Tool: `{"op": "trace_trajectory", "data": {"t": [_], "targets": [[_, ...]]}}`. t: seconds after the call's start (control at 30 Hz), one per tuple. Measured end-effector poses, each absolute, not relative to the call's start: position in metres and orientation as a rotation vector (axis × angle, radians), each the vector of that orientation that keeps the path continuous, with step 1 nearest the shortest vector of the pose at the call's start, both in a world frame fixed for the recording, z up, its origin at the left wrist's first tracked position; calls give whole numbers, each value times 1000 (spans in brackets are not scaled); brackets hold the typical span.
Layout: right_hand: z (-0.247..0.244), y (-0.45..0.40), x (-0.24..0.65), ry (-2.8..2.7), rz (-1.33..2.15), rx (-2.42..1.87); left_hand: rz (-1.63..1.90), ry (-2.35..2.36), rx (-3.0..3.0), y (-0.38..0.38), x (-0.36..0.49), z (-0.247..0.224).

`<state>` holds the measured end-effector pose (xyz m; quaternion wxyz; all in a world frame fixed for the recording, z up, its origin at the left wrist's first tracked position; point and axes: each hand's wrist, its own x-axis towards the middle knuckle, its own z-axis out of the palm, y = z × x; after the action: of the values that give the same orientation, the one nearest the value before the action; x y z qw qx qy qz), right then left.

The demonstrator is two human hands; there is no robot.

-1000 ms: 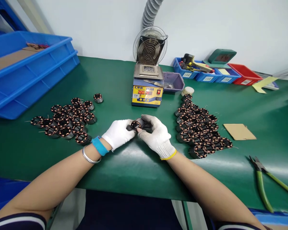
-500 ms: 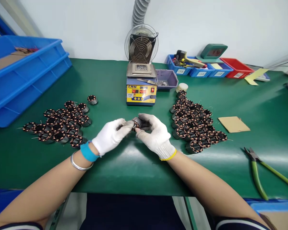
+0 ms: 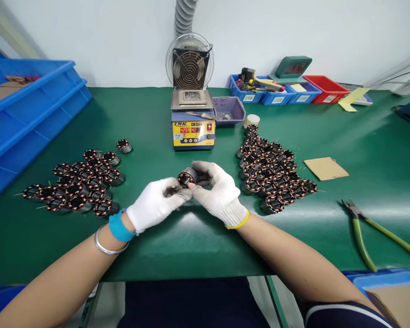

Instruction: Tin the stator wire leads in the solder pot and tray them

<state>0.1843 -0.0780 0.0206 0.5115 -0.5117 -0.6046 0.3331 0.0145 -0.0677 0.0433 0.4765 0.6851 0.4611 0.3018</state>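
Note:
Both hands wear white gloves with greyed fingertips. My right hand [image 3: 218,189] holds a round copper-wound metal core [image 3: 187,176], its wound face turned toward the left and the camera. Close beside the core's lower edge is my left hand [image 3: 159,200], thumb and fingers pinched together; what they hold, if anything, is too small to tell. A group of similar cores [image 3: 78,202] stands on the left, with a single core [image 3: 124,146] apart from it. Another dense group [image 3: 272,204] stands on the right.
A yellow-blue heating unit [image 3: 193,134] with a fan sits at the back centre, beside a purple tray [image 3: 229,109]. Small bins [image 3: 278,97] line the wall. Green-handled pliers [image 3: 362,241] and a cardboard piece [image 3: 326,168] lie right. Large blue crates [image 3: 30,123] stand left.
The view has shifted slightly to the right. My left fingers have drawn back a little from the core, whose wound face now shows more. My right hand still holds it.

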Motion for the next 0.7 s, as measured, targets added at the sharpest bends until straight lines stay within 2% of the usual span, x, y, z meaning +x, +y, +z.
{"op": "trace_trajectory", "data": {"t": [0.1, 0.27, 0.47, 0.7], "targets": [[21, -76, 186, -1485, 740, -1252, 806, 1139, 1638, -75, 16, 49], [28, -71, 188, -1499, 660, -1301, 1192, 1184, 1517, -71, 3, 54], [34, -76, 184, -1662, 501, -1285, 981, 1268, 1892, -62, 9, 35], [55, -56, 192, -1694, 424, -1367, 1280, 1303, 1746, -72, 6, 36]]}}
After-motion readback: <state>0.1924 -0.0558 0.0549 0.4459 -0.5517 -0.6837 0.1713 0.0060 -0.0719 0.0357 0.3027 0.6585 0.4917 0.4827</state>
